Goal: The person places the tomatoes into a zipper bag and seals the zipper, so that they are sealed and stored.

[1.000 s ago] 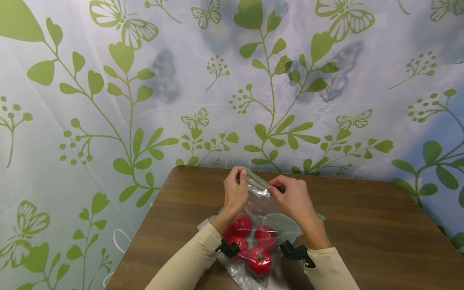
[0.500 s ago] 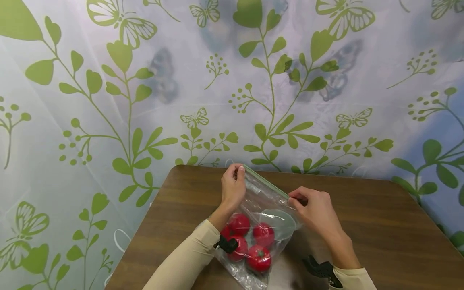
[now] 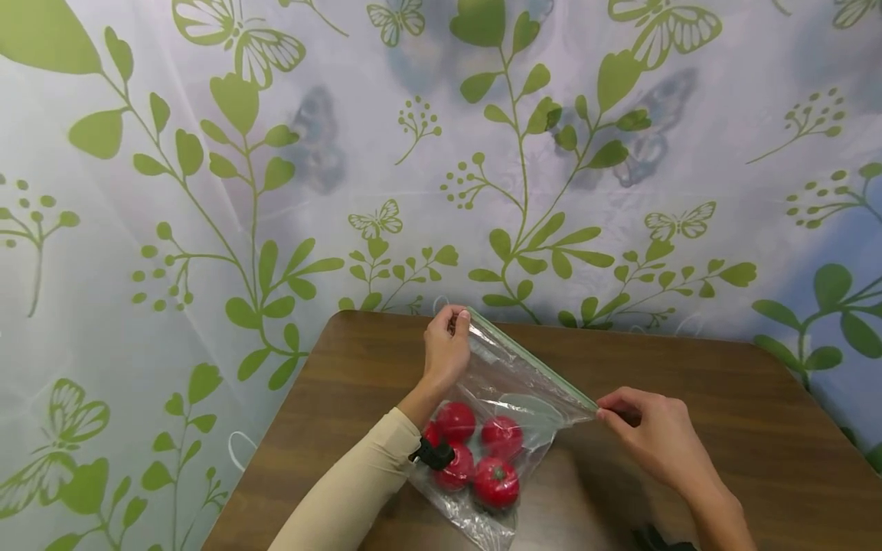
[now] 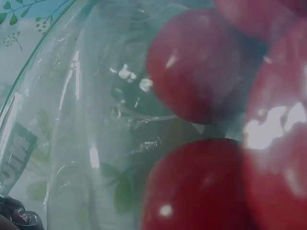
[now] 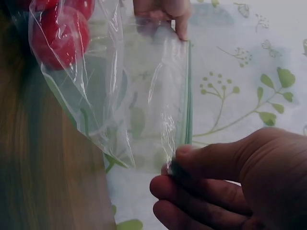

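A clear zip bag (image 3: 506, 371) with several red tomatoes (image 3: 496, 482) in it hangs slanted above the table. My left hand (image 3: 446, 348) pinches the upper left corner of the bag. The green zip strip (image 3: 530, 357) runs taut from there down to the right. At its far right end my right hand (image 3: 664, 436) pinches the strip between thumb and fingers, seen closely in the right wrist view. Tomatoes (image 4: 192, 67) fill much of the left wrist view through the plastic. A pale green round patch (image 3: 540, 409) shows through the bag; whether it is printed on it I cannot tell.
The brown wooden table (image 3: 744, 428) lies under the bag. A patterned cloth with green leaves and butterflies (image 3: 386, 176) hangs behind the table. A white cord loop (image 3: 240, 450) shows by the table's left edge. Black wrist mounts (image 3: 436, 453) sit on the forearms.
My right hand has slid right and down along the zip strip to its end, away from my left hand. The strip is now stretched straight. My left hand has stayed at the corner.
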Motion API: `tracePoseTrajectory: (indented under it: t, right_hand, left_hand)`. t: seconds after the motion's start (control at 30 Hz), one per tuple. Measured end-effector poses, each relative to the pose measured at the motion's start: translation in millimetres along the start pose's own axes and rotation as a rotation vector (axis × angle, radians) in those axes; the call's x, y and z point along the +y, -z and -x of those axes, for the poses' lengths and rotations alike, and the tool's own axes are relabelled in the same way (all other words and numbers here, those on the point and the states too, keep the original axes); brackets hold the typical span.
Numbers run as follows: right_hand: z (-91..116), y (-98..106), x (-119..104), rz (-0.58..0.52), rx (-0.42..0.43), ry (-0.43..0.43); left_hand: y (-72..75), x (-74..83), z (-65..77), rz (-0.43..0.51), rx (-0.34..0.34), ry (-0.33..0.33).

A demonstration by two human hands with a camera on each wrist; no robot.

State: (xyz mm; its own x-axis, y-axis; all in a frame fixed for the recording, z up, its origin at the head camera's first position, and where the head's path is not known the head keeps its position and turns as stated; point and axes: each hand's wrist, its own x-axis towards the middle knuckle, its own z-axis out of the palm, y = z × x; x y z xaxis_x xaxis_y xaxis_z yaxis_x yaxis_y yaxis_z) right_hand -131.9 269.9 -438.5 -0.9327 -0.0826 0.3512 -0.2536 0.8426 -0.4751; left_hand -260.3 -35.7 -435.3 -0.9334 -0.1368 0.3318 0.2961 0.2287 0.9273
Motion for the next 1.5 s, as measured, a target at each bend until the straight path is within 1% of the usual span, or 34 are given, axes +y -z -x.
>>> tracePoseTrajectory:
  t: [0.13,0.23,0.33,0.47,0.53,0.67,0.73,0.83,0.9,1.0,1.13,1.23,1.27,1.33,1.37,1.4,1.47,1.5]
  right_hand:
    - [12.9,6.7,4.7,0.004,0.026,0.002]
    - [19.1,13.4,7.4,0.006,0.015,-0.001]
    - [19.3,21.3,11.8,0.016,-0.024,-0.021]
    - [12.1,27.4,20.8,0.037,-0.072,-0.057]
    - [7.4,26.7,26.0,0.044,-0.09,-0.074]
    - [-0.7,18.4,36.7,0.031,-0.12,-0.101]
    - [-3.6,13.0,42.0,0.015,-0.132,-0.113]
    - [-8.3,4.0,50.5,0.002,-0.144,-0.125]
    - [-11.5,-2.7,56.0,0.0,-0.153,-0.134]
    - [-15.4,-15.0,64.8,0.007,-0.172,-0.153]
    - [-17.0,-30.2,74.3,0.032,-0.2,-0.172]
    - [-17.0,-36.8,77.2,0.048,-0.21,-0.176]
    - [-16.9,-37.7,77.6,0.051,-0.212,-0.176]
    - [-16.9,-37.1,77.8,0.055,-0.215,-0.174]
    - [-16.7,-36.2,77.5,0.056,-0.217,-0.172]
    - [-16.5,-35.0,77.0,0.058,-0.218,-0.169]
    - [-15.7,-31.4,75.1,0.062,-0.219,-0.167]
    - [-15.0,-29.4,73.7,0.066,-0.215,-0.167]
  left_hand:
    - [-2.7,4.9,4.1,-0.026,-0.023,-0.001]
    - [-4.9,7.5,6.4,-0.046,-0.039,0.008]
    - [-10.2,10.0,7.3,-0.056,-0.056,0.028]
    - [-23.5,11.1,4.0,-0.076,-0.072,0.059]
    - [-31.7,9.9,0.5,-0.096,-0.076,0.071]
    - [-44.0,7.4,-5.3,-0.146,-0.098,0.118]
    - [-47.7,6.2,-7.3,-0.168,-0.119,0.152]
    - [-51.5,2.8,-10.4,-0.167,-0.152,0.212]
    - [-52.9,0.0,-11.5,-0.173,-0.18,0.252]
    - [-53.6,-5.1,-11.8,-0.208,-0.216,0.284]
    - [-52.5,-12.3,-9.0,-0.309,-0.289,0.298]
    - [-49.8,-17.8,-8.5,-0.382,-0.346,0.314]
    - [-50.0,-23.5,-10.7,-0.396,-0.358,0.312]
    - [-47.6,-28.4,-13.6,-0.411,-0.387,0.307]
    - [-46.4,-31.6,-15.7,-0.403,-0.405,0.307]
    - [-49.0,-52.6,-23.1,-0.386,-0.414,0.27]
    - [-42.6,-53.7,-25.4,-0.356,-0.447,0.253]
    - [-37.2,-49.5,-24.6,-0.341,-0.47,0.244]
